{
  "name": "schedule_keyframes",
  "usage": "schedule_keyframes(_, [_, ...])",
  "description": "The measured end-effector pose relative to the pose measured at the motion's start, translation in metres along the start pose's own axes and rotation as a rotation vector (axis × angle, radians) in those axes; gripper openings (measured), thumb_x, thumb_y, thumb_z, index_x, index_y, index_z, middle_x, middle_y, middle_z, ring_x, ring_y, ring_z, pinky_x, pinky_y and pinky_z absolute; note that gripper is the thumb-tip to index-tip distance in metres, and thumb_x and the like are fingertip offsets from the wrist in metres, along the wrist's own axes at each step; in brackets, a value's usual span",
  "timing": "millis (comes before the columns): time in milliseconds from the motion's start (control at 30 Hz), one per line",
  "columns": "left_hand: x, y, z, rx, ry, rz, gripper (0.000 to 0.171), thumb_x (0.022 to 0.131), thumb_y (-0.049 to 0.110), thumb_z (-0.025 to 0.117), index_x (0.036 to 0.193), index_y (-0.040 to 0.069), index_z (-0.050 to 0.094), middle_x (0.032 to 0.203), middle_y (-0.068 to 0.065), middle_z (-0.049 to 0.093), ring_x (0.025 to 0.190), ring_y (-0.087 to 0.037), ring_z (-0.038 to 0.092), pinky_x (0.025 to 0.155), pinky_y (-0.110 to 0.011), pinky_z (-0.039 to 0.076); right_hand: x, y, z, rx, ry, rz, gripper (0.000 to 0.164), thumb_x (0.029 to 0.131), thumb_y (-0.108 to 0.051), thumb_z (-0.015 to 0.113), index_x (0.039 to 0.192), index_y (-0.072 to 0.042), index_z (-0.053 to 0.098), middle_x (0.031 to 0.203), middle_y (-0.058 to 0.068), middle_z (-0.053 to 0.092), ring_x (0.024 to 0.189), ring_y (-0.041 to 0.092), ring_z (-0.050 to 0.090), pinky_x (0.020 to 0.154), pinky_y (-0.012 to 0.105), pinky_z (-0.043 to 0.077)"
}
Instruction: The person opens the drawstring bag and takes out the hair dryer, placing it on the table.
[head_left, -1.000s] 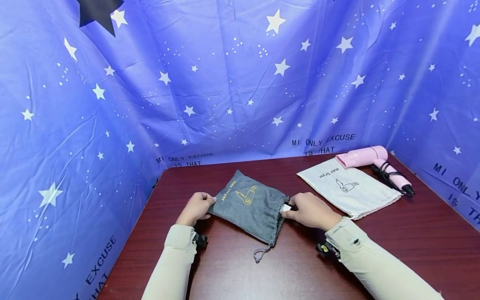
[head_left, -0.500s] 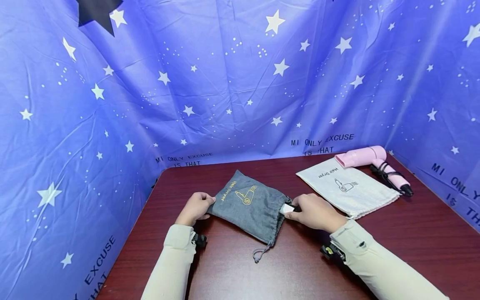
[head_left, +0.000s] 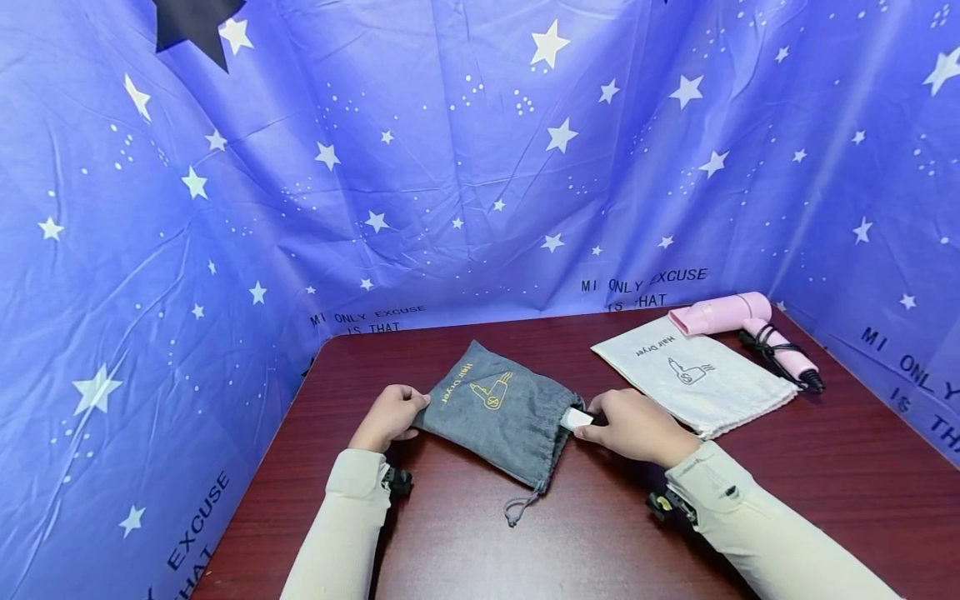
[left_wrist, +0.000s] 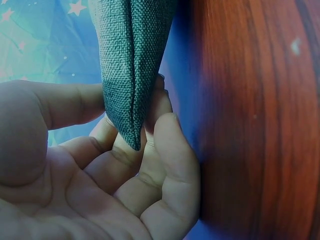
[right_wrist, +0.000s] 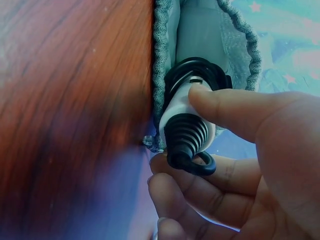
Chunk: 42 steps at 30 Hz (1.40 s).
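Note:
A grey drawstring bag [head_left: 495,417] with a yellow hair dryer print lies in the middle of the table. My left hand [head_left: 392,417] pinches its closed left corner between thumb and fingers, as the left wrist view also shows. At the bag's mouth, on the right, my right hand [head_left: 637,423] grips the handle end of a white hair dryer [head_left: 576,418]. In the right wrist view its black cord [right_wrist: 192,67] is wound round the handle, with a ribbed black sleeve [right_wrist: 187,135] at the end. Most of the hair dryer is hidden inside the bag.
A white drawstring bag [head_left: 675,383] lies flat at the right rear of the dark red table [head_left: 465,542]. A pink hair dryer [head_left: 720,315] rests partly on it, its black cord wrapped round the handle. A starry blue curtain [head_left: 450,167] stands behind.
My right hand has drawn slightly to the right, and more of the white handle now shows at the bag's mouth. The left hand and the grey bag have stayed in place.

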<state>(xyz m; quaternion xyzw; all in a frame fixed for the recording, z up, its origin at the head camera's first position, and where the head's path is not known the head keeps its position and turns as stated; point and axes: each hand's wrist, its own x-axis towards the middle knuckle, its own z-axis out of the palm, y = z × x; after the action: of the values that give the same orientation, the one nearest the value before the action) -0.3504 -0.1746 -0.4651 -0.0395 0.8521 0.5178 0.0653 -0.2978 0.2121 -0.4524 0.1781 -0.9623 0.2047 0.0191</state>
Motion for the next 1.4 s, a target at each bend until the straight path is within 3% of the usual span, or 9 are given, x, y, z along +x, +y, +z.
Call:
schedule_keyframes(300, [-0.001,0.0,-0.001,-0.005,-0.002,-0.002,0.019,0.101,0.02,0.064,0.091,0.003,0.067,0.096,-0.007,0.059,0.081,-0.017,0.058,0.064,-0.034,0.06,-0.004,0.002,-0.001,0.016,-0.001,-0.006,0.02,0.089,-0.041,0.079,0.084,-0.023,0.071,0.054,-0.015,0.056,0.056,0.005,0.054,0.062,0.031,0.046])
schedule_keyframes(1100, [-0.002,0.001,-0.002,-0.004,-0.021,-0.005,0.02,0.102,0.019,0.063,0.09,0.003,0.066,0.096,-0.006,0.059,0.082,-0.017,0.058,0.066,-0.036,0.061,-0.011,0.007,-0.001,0.005,0.023,-0.033,0.021,0.087,-0.04,0.08,0.086,-0.021,0.071,0.064,-0.013,0.057,0.062,0.006,0.051,0.06,0.029,0.043])
schedule_keyframes(1400, [0.001,0.002,0.001,0.098,-0.009,0.022,0.03,0.102,0.033,0.063,0.104,0.004,0.074,0.107,-0.007,0.067,0.086,-0.017,0.059,0.061,-0.032,0.054,-0.008,0.004,0.002,-0.014,-0.008,-0.003,0.031,0.087,-0.048,0.079,0.092,-0.019,0.069,0.065,-0.012,0.057,0.064,0.007,0.054,0.061,0.033,0.045])
